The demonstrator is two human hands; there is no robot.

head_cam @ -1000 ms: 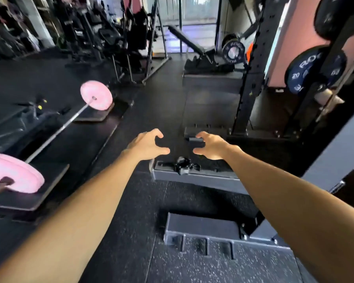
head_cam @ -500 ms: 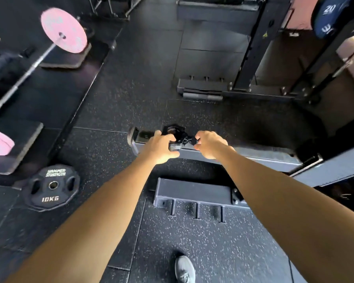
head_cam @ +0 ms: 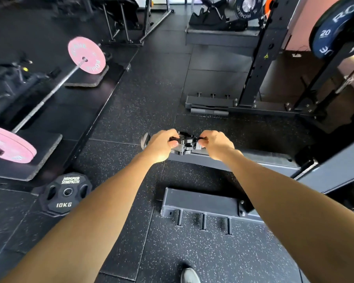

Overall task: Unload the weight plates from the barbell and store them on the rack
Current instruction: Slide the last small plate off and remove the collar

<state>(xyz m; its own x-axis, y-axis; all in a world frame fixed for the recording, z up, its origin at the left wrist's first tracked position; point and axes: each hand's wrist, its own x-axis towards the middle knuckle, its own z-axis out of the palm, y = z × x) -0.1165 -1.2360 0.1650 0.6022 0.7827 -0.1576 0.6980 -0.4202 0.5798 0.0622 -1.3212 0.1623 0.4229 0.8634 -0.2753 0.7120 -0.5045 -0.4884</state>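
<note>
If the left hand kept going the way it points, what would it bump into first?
The left hand points right, along the grey base bar. It already grips the black collars, so beyond those it would probably meet the right hand, which holds their other side.

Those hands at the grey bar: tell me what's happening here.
A person's left hand and right hand both grip a black collar clamp sitting on a grey steel base rail. The barbell lies to the left with both pink plates on it. A black 10 kg plate lies flat on the floor nearby.
</note>
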